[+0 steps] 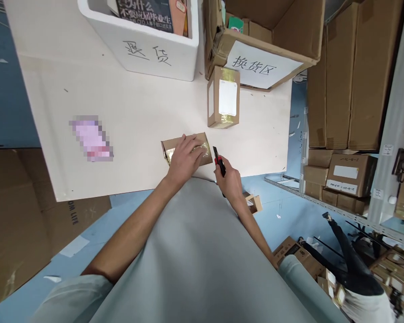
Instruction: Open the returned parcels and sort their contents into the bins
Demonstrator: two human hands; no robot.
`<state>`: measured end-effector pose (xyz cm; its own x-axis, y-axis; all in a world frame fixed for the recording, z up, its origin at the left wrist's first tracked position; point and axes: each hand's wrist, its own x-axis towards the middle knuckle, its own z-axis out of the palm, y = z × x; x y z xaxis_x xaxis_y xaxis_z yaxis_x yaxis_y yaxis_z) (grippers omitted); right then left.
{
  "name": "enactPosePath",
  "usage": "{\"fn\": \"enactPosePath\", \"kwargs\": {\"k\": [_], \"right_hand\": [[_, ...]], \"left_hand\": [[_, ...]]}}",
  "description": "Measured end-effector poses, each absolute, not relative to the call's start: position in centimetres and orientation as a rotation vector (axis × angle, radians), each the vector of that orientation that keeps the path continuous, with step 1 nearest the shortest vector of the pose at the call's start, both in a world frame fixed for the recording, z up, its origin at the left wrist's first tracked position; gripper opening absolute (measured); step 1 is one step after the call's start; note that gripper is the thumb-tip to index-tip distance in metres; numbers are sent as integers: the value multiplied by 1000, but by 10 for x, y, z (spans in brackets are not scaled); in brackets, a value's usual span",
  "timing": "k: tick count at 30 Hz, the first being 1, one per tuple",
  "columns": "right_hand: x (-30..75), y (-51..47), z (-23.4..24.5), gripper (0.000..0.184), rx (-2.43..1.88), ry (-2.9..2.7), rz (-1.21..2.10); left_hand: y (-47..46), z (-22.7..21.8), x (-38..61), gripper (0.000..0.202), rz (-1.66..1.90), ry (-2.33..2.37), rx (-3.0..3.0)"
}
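A small cardboard box [204, 136] with shiny yellowish tape lies near the front edge of the white table. My left hand [187, 157] rests over its top, fingers stretched out across the cardboard and tape. Just right of the box, my right hand [229, 179] is closed around a black and red utility knife [219, 162]. The knife's blade end points up and away from me, close to the box's right end but apparently apart from it. The palm side of my left hand is hidden.
A taped carton with a white label [227, 98] stands farther back. Behind are a white foam bin [161, 58] holding books and a large open carton [272, 45]. A blurred-out pink item [91, 139] lies left. Shelves with boxes [345, 175] and another person [353, 269] are right.
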<state>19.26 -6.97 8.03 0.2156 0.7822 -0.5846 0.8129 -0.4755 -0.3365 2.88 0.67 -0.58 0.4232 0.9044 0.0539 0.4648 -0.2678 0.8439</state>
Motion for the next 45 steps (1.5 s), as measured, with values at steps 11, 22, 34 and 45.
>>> {"fn": "enactPosePath", "kwargs": {"k": [11, 22, 34, 45], "right_hand": [[177, -50, 90, 56, 2255, 1660, -902], [142, -37, 101, 60, 2109, 1474, -676], [142, -46, 113, 59, 2017, 1463, -605], [149, -78, 116, 56, 2001, 1439, -678]], "left_hand": [[6, -17, 28, 25, 775, 1144, 1881], [-5, -23, 29, 19, 799, 1128, 1827], [-12, -31, 32, 25, 825, 1161, 1938], [-20, -37, 28, 25, 903, 1170, 2039]]}}
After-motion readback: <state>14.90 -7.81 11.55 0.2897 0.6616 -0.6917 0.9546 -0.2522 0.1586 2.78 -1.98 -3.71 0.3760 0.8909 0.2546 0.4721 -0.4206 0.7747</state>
